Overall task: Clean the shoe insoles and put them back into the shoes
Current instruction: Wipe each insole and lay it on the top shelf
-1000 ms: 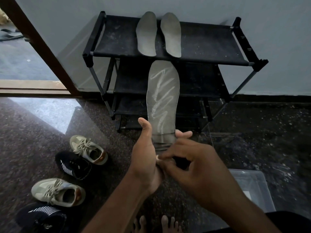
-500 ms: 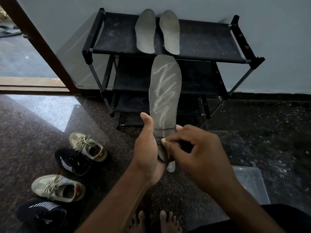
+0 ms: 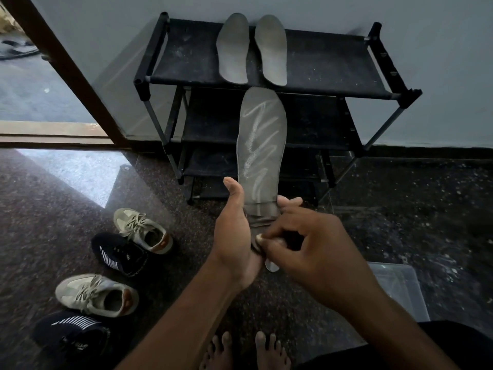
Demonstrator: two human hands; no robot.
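Observation:
A grey insole (image 3: 260, 145) with pale zigzag streaks stands upright in front of me, toe end up. My left hand (image 3: 234, 236) grips it around the heel end, thumb raised along its left edge. My right hand (image 3: 317, 244) is curled against the heel, its fingertips pressed on the insole's lower part. A small tool is mostly hidden in it, with only a pale tip (image 3: 272, 265) showing below. Two more grey insoles (image 3: 232, 49) (image 3: 272, 49) lie side by side on the top shelf of the black shoe rack (image 3: 333, 65).
Two beige sneakers (image 3: 144, 231) (image 3: 96, 295) and two black striped shoes (image 3: 117, 253) (image 3: 69, 337) sit on the dark floor at my left. A clear plastic box (image 3: 400, 287) stands at my right. My bare feet (image 3: 240, 351) are below. A brown door frame (image 3: 66, 68) slants at the left.
My right hand has shifted slightly along the heel end of the insole, working its fingertips over it. My left hand keeps its hold and the insole stays upright.

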